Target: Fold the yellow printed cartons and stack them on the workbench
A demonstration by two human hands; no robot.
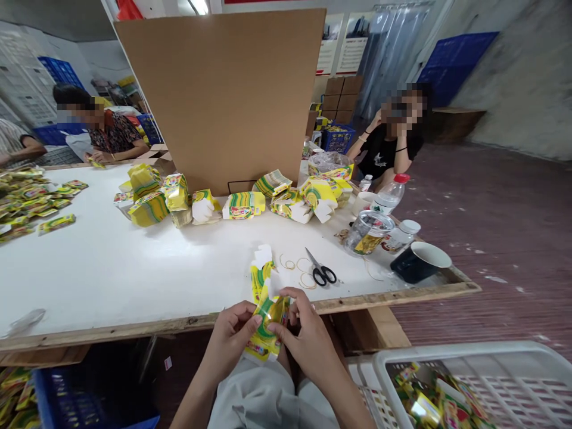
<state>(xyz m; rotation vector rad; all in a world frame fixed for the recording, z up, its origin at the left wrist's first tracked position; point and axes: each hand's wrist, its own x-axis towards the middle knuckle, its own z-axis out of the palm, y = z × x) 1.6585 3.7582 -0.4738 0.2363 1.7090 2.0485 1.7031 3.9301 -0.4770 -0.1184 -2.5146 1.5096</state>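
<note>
Between my two hands, just off the table's front edge, is a yellow and green printed carton (267, 325). My left hand (235, 333) pinches its left side with thumb and fingers. On the other side, the thumb and fingers of my right hand (306, 330) grip the carton's right side. A white flap stands up at its top. Just beyond it, more flat yellow cartons (261, 274) lie on the table at the front edge, partly hidden by the held one. Black-handled scissors (322, 273) and several rubber bands (288, 263) rest to the right of these.
Bundled cartons (243, 205) line the table (111, 268) before a tall cardboard sheet (223, 95). Filled packets (22, 202) are heaped left. A jar (370, 232), bottles and a dark mug (420, 262) stand right. A white basket (491, 357) holds packets. Several people sit around.
</note>
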